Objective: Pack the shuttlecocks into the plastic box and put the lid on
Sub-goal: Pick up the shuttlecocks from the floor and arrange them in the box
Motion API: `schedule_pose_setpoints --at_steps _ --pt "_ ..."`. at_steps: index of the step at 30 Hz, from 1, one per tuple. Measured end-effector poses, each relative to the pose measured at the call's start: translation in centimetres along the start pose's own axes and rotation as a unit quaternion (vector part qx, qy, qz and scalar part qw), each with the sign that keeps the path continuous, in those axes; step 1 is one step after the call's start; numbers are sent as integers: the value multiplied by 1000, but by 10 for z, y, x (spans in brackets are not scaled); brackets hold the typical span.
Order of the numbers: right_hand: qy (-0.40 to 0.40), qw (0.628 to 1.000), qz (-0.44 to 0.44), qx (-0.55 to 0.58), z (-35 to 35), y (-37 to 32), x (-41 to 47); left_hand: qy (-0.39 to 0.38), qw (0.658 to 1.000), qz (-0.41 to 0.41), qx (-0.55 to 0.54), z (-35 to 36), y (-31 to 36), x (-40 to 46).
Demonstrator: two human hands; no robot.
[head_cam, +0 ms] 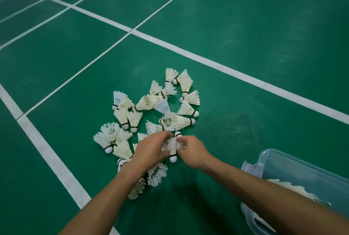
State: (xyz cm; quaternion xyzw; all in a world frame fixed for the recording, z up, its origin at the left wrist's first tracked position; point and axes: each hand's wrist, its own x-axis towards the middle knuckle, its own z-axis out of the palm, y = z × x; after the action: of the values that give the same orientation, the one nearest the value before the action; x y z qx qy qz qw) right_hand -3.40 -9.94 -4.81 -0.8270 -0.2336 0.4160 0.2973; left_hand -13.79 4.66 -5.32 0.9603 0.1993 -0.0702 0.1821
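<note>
Progress: early; a few shuttlecocks already lie in the plastic box, while most remain as a loose pile on the green court floor.
Left hand: fingers curled round the feathers of one shuttlecock, lying at the near edge of the pile, cork toward the camera.
Right hand: fingertips pinching the same feather skirt from the other side.
Box position: at the right edge, well apart from the pile.
Left to do: gather the pile, fit the lid.
Hidden: the box is cut off by the frame and the right forearm; the white part at its near corner is possibly a lid or clip.
</note>
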Motion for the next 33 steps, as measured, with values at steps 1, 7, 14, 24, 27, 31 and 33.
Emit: schedule_pose_setpoints --at_steps 1,7,14,24,27,31,33 --pt "8 1000 -7 4 -3 0 -3 -3 1000 4 -11 0 -2 0" --pt "67 996 -48 25 -34 2 -37 6 998 16 -61 -2 -8 -8" --pt "170 974 -97 117 -94 14 -109 70 975 -5 -209 -29 27 -28" --pt "365 923 -71 104 -176 103 -250 93 930 83 -345 -66 167 -37" --pt "356 933 -11 53 -172 141 -274 95 922 113 -358 -68 201 -42" --pt "249 967 3 -43 -146 169 -269 86 919 137 -359 -68 230 -54" --pt "211 973 -13 -91 -131 171 -252 83 917 135 -366 -64 237 -58"
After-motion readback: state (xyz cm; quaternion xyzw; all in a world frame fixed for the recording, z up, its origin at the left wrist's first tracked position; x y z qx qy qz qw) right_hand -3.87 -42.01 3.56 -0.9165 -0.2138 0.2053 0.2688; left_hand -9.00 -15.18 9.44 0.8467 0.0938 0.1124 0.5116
